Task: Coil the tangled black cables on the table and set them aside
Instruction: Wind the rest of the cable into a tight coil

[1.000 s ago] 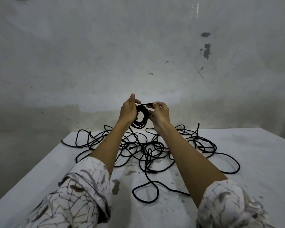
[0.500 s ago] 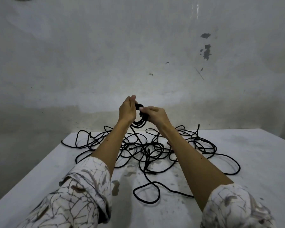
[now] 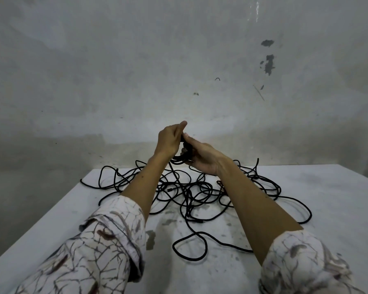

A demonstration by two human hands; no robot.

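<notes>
- Left hand [image 3: 168, 141], raised above the table [image 3: 327, 198], gripped a small coil [image 3: 184, 154], thumb up.
- Right hand [image 3: 202, 158], palm up, fingers curled around that coil.
- Tangled cables [image 3: 189, 194] lay beneath, mid-table.

- The thin black cables [image 3: 189, 194] are lying in a tangle, looking like matt, rubbery plastic with no shine.
- The small black coil [image 3: 184, 154] held up between the hands is showing the same dull sheath.
- The white tabletop [image 3: 327, 200] is looking smooth and matt, with grey smudges and worn patches marking it.
- The pale grey plaster wall [image 3: 115, 71] is looking rough and mottled, flaking in dark spots.
- The cream cloth sleeves [image 3: 100, 251] with a dark branching print are creasing softly, matt.
</notes>
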